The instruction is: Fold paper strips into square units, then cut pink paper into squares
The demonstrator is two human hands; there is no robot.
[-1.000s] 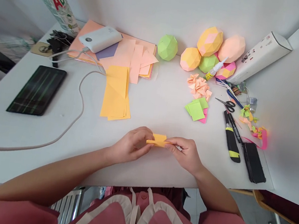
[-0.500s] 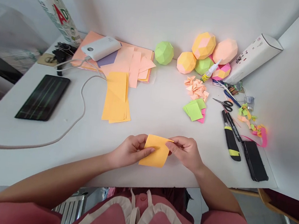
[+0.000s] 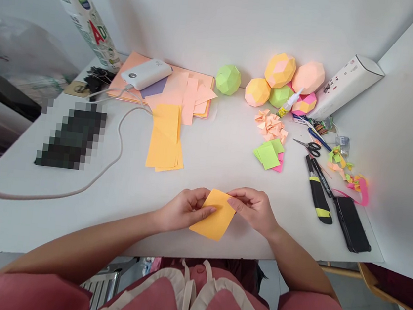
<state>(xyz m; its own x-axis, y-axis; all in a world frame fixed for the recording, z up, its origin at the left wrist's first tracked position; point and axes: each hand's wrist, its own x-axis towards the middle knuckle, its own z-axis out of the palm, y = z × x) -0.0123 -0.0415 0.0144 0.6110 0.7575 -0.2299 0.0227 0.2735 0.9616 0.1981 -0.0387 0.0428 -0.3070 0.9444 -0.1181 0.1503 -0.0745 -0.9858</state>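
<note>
A square piece of orange paper (image 3: 216, 222), turned a little on its corner, is held between both hands near the table's front edge. My left hand (image 3: 185, 209) grips its left side, thumb on top and fingers underneath. At the upper right corner my right hand (image 3: 254, 208) pinches the paper between thumb and fingers. Farther off, to the left, lie several long orange paper strips (image 3: 164, 138). Small green paper squares (image 3: 267, 154) with pink ones below them are to the right, beside folded peach paper pieces (image 3: 271, 126).
Faceted paper balls (image 3: 280, 71) and a glue bottle (image 3: 290, 104) are at the back. Scissors (image 3: 308, 147), a utility knife (image 3: 319, 190) and a black case (image 3: 351, 224) lie right. A white cable (image 3: 119, 132) runs from a power bank (image 3: 146, 73) along the left, past a pixelated dark object (image 3: 74, 137).
The orange paper has turned clockwise in my hands, its lower edge now slanting. The view has shifted slightly, so the left-hand things appear farther right.
</note>
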